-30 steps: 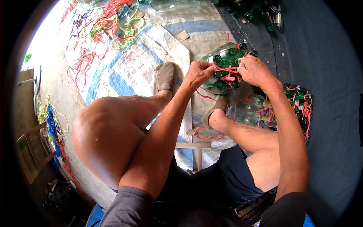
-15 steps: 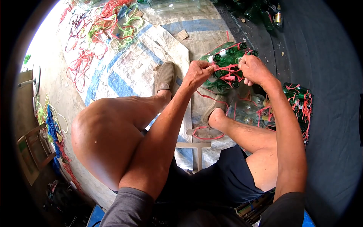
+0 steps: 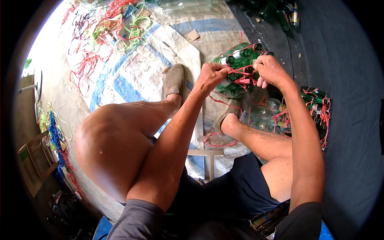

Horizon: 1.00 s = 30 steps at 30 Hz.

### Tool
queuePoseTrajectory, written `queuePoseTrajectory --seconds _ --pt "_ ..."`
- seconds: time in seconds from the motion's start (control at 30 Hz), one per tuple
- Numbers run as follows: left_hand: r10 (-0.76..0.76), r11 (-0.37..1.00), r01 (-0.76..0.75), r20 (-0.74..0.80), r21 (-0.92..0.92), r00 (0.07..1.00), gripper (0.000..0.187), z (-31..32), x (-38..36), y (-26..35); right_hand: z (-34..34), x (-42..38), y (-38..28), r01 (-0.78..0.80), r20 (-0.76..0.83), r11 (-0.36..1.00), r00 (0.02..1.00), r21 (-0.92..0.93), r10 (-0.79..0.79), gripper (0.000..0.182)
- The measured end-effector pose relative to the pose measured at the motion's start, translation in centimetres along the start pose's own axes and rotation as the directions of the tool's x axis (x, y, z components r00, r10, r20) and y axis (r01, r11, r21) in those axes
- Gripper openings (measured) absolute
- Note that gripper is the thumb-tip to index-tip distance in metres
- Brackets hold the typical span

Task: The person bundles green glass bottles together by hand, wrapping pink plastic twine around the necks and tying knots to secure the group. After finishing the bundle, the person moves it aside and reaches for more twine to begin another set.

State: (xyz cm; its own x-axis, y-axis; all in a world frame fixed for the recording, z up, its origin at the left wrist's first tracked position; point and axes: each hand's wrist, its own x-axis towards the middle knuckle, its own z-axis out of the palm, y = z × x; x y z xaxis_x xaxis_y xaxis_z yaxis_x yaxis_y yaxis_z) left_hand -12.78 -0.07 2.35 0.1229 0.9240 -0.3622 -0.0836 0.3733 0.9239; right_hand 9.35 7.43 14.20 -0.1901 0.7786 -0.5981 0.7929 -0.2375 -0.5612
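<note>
A bundle of green glass bottles stands between my feet, necks up toward me, with red plastic string wound about the necks. My left hand is at the bundle's left side, thumb and fingers pinched on the string. On the opposite side, my right hand pinches the string too, its lower fingers curled. A stretch of string runs between both hands across the bottle necks. Parts of the bottles are hidden behind my fingers. One loose tail of string trails down near my foot.
Clear bottles and another tied green bundle lie at the right. Loose green bottles are at the back right. Tangled red and green string covers the woven sheet at upper left. A wooden frame is between my legs.
The string between my hands looks narrower and straighter than before. My right hand has risen very slightly; my left hand stays nearly in place.
</note>
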Motion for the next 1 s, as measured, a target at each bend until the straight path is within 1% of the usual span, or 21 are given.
queuePoseTrajectory --seconds 0.07,0.13,0.17,0.27,0.37,0.43,0.57,0.6,0.67,0.7,0.8,0.87,0.93,0.97,1.0 --pt "0.023 1.0 -0.023 -0.008 -0.021 1.0 0.03 0.1 0.1 0.0 0.1 0.3 0.0 -0.016 -0.006 0.999 1.0 -0.047 0.016 0.024" --pt "0.035 0.999 -0.035 -0.016 -0.024 0.999 0.03 0.2 0.1 -0.1 0.5 -0.2 -0.8 0.012 -0.045 0.982 0.999 -0.187 -0.021 0.025" --pt "0.037 0.999 -0.037 -0.019 0.015 0.999 0.03 0.1 0.1 -0.1 0.6 -0.4 -1.2 0.024 -0.064 0.966 0.997 -0.257 -0.041 0.026" --pt "0.051 0.99 -0.045 -0.042 0.13 0.998 0.032 -0.2 0.3 -0.3 1.1 -0.3 -0.9 0.059 -0.116 0.939 0.988 -0.338 -0.103 0.021" --pt "0.067 0.971 -0.048 -0.07 0.234 0.995 0.033 -0.5 0.2 0.0 1.4 -0.4 -0.5 0.083 -0.133 0.944 0.982 -0.318 -0.131 0.022" --pt "0.077 0.957 -0.054 -0.07 0.285 0.995 0.033 -0.6 -0.3 0.6 1.8 -0.8 -0.2 0.061 -0.171 0.966 0.98 -0.251 -0.106 0.022" --pt "0.163 0.941 -0.13 -0.082 0.312 0.983 0.033 -0.9 -0.4 0.7 3.0 -1.8 0.1 0.005 -0.255 0.998 0.967 -0.069 -0.022 0.023" --pt "0.17 0.932 -0.128 -0.096 0.338 0.981 0.034 -1.1 -0.3 0.9 3.7 -1.8 0.9 0.032 -0.302 0.999 0.952 -0.02 -0.037 0.022" --pt "0.185 0.912 -0.123 -0.123 0.392 0.975 0.034 -1.5 -0.1 1.2 4.8 -2.0 2.0 0.081 -0.394 0.993 0.913 -0.082 -0.107 0.022" --pt "0.159 0.914 -0.107 -0.103 0.392 0.982 0.034 -1.8 -0.1 1.5 5.8 -1.0 4.5 0.194 -0.498 0.942 0.809 -0.275 -0.312 0.021" --pt "0.139 0.888 -0.077 -0.106 0.454 0.985 0.03 -1.9 -0.1 3.0 7.7 -3.5 3.7 0.183 -0.662 0.931 0.662 -0.315 -0.353 0.021" --pt "0.214 0.883 -0.149 -0.099 0.445 0.972 0.028 -2.0 0.3 2.8 9.7 -5.6 2.8 0.159 -0.709 0.943 0.626 -0.292 -0.325 0.021" --pt "0.268 0.877 -0.21 -0.078 0.431 0.96 0.026 -1.9 0.3 3.1 11.3 -6.8 2.5 0.073 -0.672 0.965 0.704 -0.253 -0.229 0.023" --pt "0.252 0.849 -0.194 -0.055 0.491 0.966 0.026 -1.9 0.2 3.6 12.1 -6.7 3.2 0.051 -0.675 0.951 0.693 -0.305 -0.253 0.025" --pt "0.235 0.817 -0.179 -0.034 0.549 0.971 0.026 -2.0 0.0 4.3 12.5 -6.9 3.0 0.035 -0.678 0.961 0.702 -0.274 -0.218 0.026"
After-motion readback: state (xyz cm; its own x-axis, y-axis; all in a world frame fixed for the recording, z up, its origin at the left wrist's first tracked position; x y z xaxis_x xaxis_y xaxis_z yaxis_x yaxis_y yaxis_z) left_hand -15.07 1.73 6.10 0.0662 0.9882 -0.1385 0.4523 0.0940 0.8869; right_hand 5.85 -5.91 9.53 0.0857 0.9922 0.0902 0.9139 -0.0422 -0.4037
